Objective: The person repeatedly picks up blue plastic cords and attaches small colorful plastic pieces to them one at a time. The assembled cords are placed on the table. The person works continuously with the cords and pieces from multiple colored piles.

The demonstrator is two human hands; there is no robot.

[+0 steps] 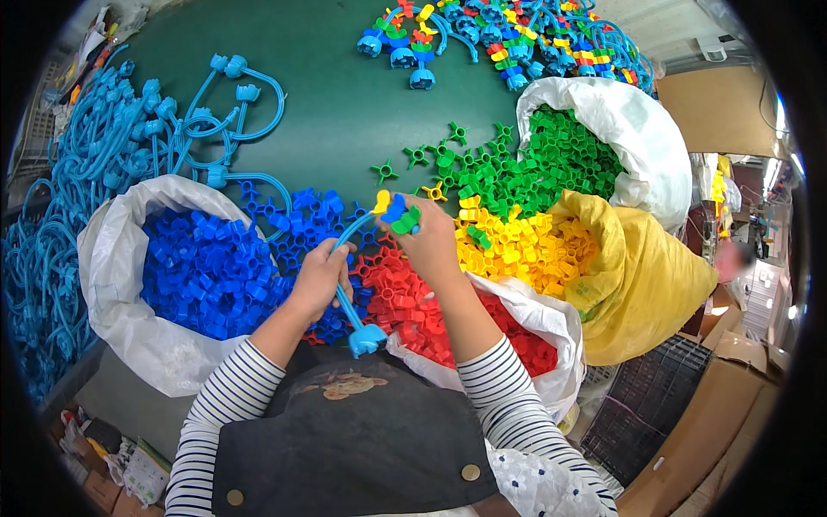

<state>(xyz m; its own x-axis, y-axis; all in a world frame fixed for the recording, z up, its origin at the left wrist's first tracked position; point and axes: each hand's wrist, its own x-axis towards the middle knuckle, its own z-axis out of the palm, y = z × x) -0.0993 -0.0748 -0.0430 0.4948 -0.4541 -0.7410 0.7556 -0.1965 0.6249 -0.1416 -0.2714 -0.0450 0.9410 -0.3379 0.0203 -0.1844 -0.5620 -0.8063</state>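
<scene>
- I am holding a light-blue tube [350, 312] in my left grip [320, 277], fingers folded closed around it, its cup-shaped end [367, 340] hanging before the apron [353, 439].
- My right grip [426, 239] is curling, mostly closed, around multicoloured clips [394, 210] at the tube's upper end.
- Red pieces [398, 297] are lying below on the worktop [336, 121].

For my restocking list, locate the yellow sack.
In the head view, the yellow sack lies on the right, just below the white sack of green pieces, with yellow pieces at its mouth.
</scene>
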